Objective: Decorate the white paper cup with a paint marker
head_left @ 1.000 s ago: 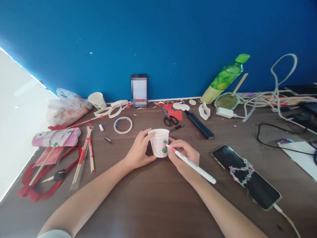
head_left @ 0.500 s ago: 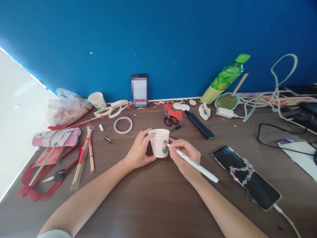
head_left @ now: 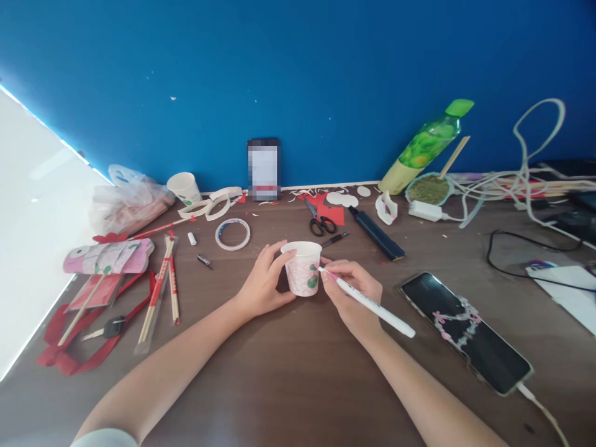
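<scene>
A white paper cup [head_left: 300,270] stands upright on the table, with pink scale-like lines and green and pink shapes on its side. My left hand [head_left: 265,279] is closed around the cup's left side, with fingers at the rim and the thumb low by the base. Pinched in my right hand [head_left: 354,290] is a white marker [head_left: 377,308] with a pink end. Its tip points at the cup's right side, close to the pink patch; whether it touches I cannot tell. Behind the cup lie scissors [head_left: 322,225] with black handles and a black pen [head_left: 335,238].
At the left are wrapped chopsticks [head_left: 156,292], a key [head_left: 112,328], a tape roll [head_left: 232,234] and another paper cup [head_left: 183,189]. A phone [head_left: 465,332] with a bead bracelet lies at the right. A green-capped bottle [head_left: 423,146] leans against the blue wall.
The marker tip has shifted slightly against the cup's side. The whole view has moved a little; my left hand still holds the cup in the same way.
</scene>
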The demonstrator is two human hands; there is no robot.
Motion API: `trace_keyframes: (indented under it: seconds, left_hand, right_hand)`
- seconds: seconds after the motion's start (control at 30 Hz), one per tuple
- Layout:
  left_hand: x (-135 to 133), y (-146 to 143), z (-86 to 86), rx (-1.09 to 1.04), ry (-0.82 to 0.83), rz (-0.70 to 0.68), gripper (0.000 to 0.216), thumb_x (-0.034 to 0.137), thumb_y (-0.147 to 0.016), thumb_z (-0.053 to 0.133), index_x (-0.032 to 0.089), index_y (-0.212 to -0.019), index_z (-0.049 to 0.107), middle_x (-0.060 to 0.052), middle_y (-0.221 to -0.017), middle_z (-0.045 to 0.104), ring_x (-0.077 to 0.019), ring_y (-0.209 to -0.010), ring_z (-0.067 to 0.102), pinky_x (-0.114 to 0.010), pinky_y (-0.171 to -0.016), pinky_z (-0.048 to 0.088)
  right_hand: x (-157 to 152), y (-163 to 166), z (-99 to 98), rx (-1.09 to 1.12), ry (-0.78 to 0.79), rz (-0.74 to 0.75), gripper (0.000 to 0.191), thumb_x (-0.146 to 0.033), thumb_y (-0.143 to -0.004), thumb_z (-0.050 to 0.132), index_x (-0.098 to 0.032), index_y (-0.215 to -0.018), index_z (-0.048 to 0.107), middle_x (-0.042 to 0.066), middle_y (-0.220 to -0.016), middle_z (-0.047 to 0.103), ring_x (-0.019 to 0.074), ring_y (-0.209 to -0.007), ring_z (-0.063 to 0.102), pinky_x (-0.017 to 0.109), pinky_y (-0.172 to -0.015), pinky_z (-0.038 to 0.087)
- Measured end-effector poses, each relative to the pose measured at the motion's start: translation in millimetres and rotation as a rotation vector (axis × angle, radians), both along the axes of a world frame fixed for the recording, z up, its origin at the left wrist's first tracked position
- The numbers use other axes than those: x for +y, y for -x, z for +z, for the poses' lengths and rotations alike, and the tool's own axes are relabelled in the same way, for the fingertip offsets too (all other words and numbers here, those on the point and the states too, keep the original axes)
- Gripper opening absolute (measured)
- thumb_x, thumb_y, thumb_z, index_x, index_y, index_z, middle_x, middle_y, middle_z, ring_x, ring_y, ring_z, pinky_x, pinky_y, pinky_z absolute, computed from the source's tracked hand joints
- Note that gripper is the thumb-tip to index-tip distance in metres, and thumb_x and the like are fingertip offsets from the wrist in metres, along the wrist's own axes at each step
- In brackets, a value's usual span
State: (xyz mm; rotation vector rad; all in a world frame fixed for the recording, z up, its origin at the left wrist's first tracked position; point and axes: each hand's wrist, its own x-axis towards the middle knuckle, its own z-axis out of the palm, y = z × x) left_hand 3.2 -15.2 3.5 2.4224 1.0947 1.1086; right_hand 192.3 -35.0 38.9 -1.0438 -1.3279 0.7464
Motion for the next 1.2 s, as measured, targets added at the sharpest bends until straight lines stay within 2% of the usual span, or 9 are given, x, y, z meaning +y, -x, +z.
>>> trace_keyframes:
  seconds: [0.5,0.7,1.0,1.2]
  left_hand:
    - [-0.1,-0.5,-0.1,-0.002,0.000,0.000,0.079,0.025,-0.075,0.072,0.024,-0.139,0.026,-0.022,-0.141,0.039,-0.0356,-0.136,0.041,-0.062,-0.108,0.034]
    - [-0.4,0.0,0.1,0.002,0.009,0.004,0.082,0.023,-0.074,0.073,0.026,-0.140,0.024,-0.021,-0.141,0.039,-0.0355,-0.136,0.041,-0.063,-0.108,0.035]
    - [-0.1,-0.2,0.5,-0.004,0.010,0.002,0.081,0.021,-0.072,0.073,0.022,-0.139,0.027,-0.022,-0.141,0.040,-0.0360,-0.136,0.041,-0.063,-0.108,0.034]
    - [0.5,-0.2,-0.4,-0.017,0.022,0.003,0.081,0.023,-0.073,0.073,0.023,-0.139,0.026,-0.022,-0.142,0.040,-0.0358,-0.136,0.041,-0.063,-0.108,0.035]
  right_hand:
    - [0.5,-0.4,-2.3,0.026,-0.008,0.014,0.006,-0.017,-0.076,0.069,-0.022,-0.074,0.065,0.002,-0.072,0.071,0.0223,-0.089,0.075,0.033,-0.079,0.061]
    - [1.6,-1.3,-4.9,0.014,0.010,0.022,0.005,-0.020,-0.077,0.069,-0.022,-0.075,0.064,0.003,-0.073,0.070,0.0229,-0.090,0.074,0.035,-0.078,0.061]
    - [1.9,0.7,-2.6,0.017,0.010,-0.005,0.006,-0.019,-0.076,0.069,-0.022,-0.073,0.064,0.002,-0.072,0.070,0.0229,-0.087,0.075,0.031,-0.073,0.060]
    - [2.4,-3.4,-3.0,-0.003,0.052,0.005,0.012,-0.030,-0.080,0.068,-0.021,-0.073,0.063,0.003,-0.072,0.070,0.0226,-0.085,0.074,0.031,-0.070,0.059]
